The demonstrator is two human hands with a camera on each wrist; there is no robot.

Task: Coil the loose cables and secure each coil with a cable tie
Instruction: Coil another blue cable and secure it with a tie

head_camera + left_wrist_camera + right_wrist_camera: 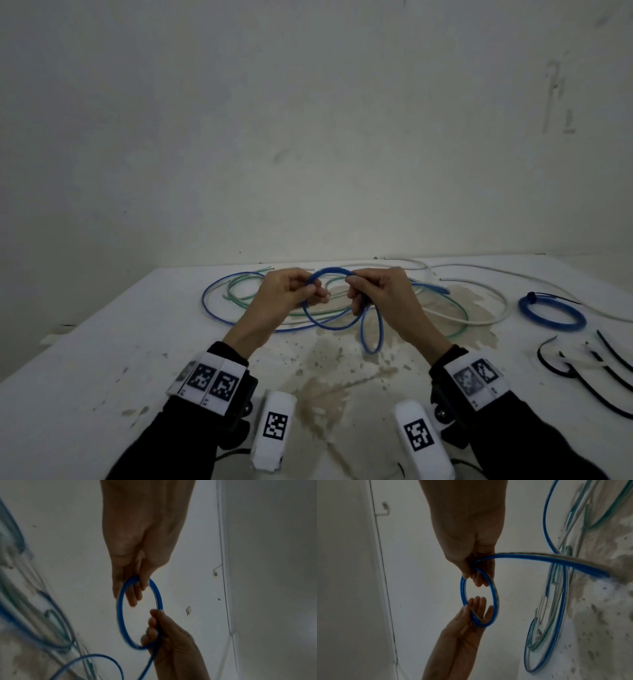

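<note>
A blue cable is being held as a small coil (330,271) above the table, between both hands. My left hand (313,293) pinches the coil's left side, thumb against fingers. My right hand (356,291) grips its right side with curled fingers. In the left wrist view the coil (120,615) is a single ring, with the left hand (139,585) at its top and the right hand (156,628) at its bottom. The right wrist view shows the ring (462,595) and the cable's loose tail (539,557) trailing from the right hand (477,573) down to the table.
Loose blue, green (239,301) and white cables (479,284) lie tangled across the stained white table (102,342). A finished blue coil (551,313) with a black tie sits at the right. Several black cable ties (582,380) lie near the right front. A wall stands behind.
</note>
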